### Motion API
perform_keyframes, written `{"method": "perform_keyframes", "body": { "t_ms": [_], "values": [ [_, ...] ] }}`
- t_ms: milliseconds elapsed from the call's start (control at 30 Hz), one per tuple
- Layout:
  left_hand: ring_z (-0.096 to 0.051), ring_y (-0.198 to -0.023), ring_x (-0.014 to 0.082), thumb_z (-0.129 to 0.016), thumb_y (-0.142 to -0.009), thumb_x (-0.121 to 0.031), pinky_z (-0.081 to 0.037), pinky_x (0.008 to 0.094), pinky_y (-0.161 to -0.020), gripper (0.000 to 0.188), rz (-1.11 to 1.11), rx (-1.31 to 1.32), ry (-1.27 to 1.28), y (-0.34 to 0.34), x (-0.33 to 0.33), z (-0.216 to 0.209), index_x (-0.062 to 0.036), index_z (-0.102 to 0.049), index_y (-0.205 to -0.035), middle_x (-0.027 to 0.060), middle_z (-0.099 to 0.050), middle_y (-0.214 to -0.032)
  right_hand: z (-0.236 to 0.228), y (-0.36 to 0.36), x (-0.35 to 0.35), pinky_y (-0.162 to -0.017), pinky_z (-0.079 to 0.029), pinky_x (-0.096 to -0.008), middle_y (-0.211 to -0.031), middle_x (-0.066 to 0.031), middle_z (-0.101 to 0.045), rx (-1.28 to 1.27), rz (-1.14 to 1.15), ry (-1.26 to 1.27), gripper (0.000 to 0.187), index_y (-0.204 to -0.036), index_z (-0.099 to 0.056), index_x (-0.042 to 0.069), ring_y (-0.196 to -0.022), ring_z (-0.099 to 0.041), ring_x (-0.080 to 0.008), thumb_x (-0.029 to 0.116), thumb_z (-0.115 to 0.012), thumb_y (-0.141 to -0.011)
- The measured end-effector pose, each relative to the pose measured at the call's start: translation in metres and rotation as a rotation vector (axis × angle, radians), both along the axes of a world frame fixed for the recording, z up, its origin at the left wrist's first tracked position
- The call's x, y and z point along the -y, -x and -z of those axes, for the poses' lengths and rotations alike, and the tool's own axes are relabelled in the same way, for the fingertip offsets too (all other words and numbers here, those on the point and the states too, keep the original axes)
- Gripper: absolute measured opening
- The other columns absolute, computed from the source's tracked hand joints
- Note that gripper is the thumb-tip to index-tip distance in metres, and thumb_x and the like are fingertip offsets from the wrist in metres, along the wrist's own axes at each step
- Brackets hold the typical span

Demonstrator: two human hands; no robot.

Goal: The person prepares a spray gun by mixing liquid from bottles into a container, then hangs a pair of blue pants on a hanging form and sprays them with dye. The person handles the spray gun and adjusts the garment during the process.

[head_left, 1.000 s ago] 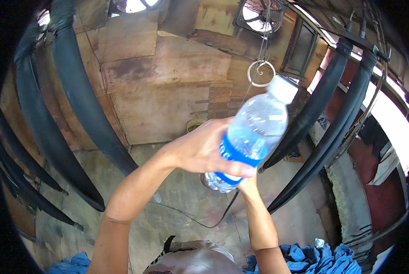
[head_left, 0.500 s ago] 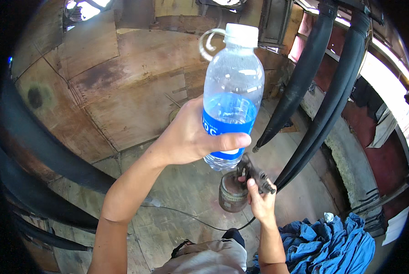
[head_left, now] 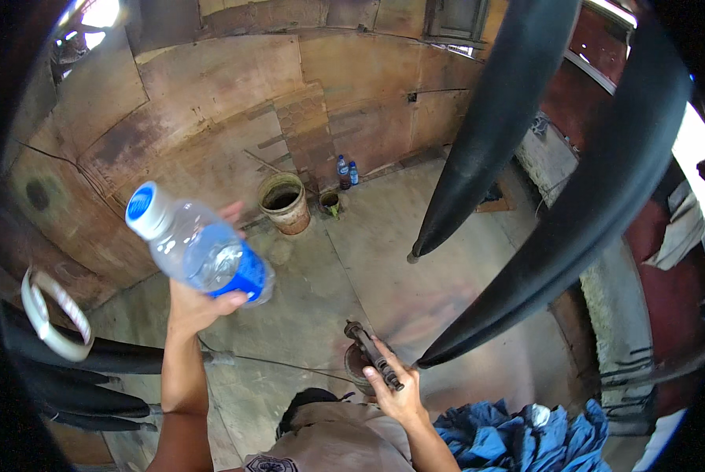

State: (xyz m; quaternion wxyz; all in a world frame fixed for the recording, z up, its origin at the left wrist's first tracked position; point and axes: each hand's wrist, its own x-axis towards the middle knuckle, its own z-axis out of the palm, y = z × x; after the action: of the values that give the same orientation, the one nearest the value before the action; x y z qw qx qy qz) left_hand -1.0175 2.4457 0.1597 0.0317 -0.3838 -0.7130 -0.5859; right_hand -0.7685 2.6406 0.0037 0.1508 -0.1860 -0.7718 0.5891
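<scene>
My left hand [head_left: 193, 307] grips a clear plastic water bottle [head_left: 211, 250] with a blue label and some liquid inside. It is raised at centre-left, its capped end tilted to the upper left and toward me. My right hand [head_left: 398, 393] is wrapped round a dark, stained spray gun [head_left: 373, 355], low and close to my body. The gun's round cup [head_left: 357, 366] is partly hidden behind the gun and hand. A thin dark hose [head_left: 289, 365] runs leftward across the floor from near the cup.
Long black tapered tubes [head_left: 494, 134] hang at the right; more black tubes [head_left: 93, 354] extend at the left. A white ring [head_left: 56, 315] hangs at far left. A dirty bucket [head_left: 285, 206], small pot [head_left: 330, 204] and two bottles [head_left: 343, 171] stand by the wall. Blue cloth [head_left: 518, 431] lies lower right.
The bottle has moved left with my left hand and now leans, cap toward the upper left. My right hand and the spray gun are lower and further left. The view has shifted, revealing the bucket.
</scene>
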Motion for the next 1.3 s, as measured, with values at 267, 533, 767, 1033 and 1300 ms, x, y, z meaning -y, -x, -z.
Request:
{"method": "perform_keyframes", "body": {
  "t_ms": [267, 533, 767, 1033, 1300],
  "values": [
    [-0.062, -0.116, 0.0228, -0.092, -0.071, -0.028, -0.048, 0.0388, -0.102, 0.09, -0.44, 0.259, 0.028, 0.05, 0.056, 0.109, 0.0023, -0.043, -0.14, 0.0161, -0.059, -0.134, 0.019, 0.09, -0.06, -0.091, -0.056, -0.0403, -0.118, -0.0276, -0.071, -0.052, 0.027, 0.025, 0.055, -0.139, -0.058, -0.002, -0.107, -0.073, -0.0328, 0.024, -0.072, -0.094],
    [-0.062, -0.103, 0.0196, -0.086, -0.082, -0.025, -0.049, 0.0374, -0.095, 0.058, -0.781, 0.436, 0.178, 0.179, 0.076, 0.226, 0.0052, -0.056, -0.122, 0.0124, -0.065, -0.112, 0.024, 0.243, -0.114, -0.08, -0.057, -0.0338, -0.113, -0.0253, -0.072, -0.214, 0.041, 0.08, 0.054, -0.139, -0.057, -0.006, -0.093, -0.073, -0.0209, 0.018, -0.071, -0.093],
    [-0.065, -0.095, 0.0177, -0.085, -0.083, -0.021, -0.051, 0.0347, -0.092, 0.045, -0.787, 0.348, 0.123, 0.308, 0.066, 0.222, 0.0035, -0.063, -0.114, 0.0075, -0.069, -0.103, 0.002, 0.415, -0.148, -0.095, -0.053, -0.0355, -0.124, -0.0239, -0.069, -0.39, -0.075, -0.003, 0.054, -0.141, -0.054, -0.006, -0.107, -0.07, -0.0242, 0.014, -0.07, -0.094],
    [-0.063, -0.096, 0.0186, -0.09, -0.076, -0.018, -0.051, 0.0351, -0.09, 0.053, -0.955, 0.368, 0.069, 0.354, 0.038, 0.226, 0.0033, -0.062, -0.115, 0.008, -0.068, -0.105, 0.002, 0.569, -0.185, -0.072, -0.051, -0.0291, -0.095, -0.007, -0.072, -0.295, -0.094, 0.22, 0.054, -0.14, -0.056, -0.004, -0.077, -0.061, -0.0107, 0.022, -0.067, -0.095],
    [-0.064, -0.105, 0.024, -0.086, -0.076, -0.006, -0.051, 0.0387, -0.095, 0.063, -1.127, 0.645, 0.165, 0.357, -0.041, 0.307, 0.0002, -0.054, -0.129, 0.0111, -0.066, -0.115, 0.049, 0.723, -0.29, -0.045, -0.039, -0.0291, -0.068, -0.0034, -0.058, -0.234, -0.157, 0.339, 0.035, -0.102, -0.061, 0.003, -0.051, -0.051, -0.0129, 0.035, -0.072, -0.097]
  ]
}}
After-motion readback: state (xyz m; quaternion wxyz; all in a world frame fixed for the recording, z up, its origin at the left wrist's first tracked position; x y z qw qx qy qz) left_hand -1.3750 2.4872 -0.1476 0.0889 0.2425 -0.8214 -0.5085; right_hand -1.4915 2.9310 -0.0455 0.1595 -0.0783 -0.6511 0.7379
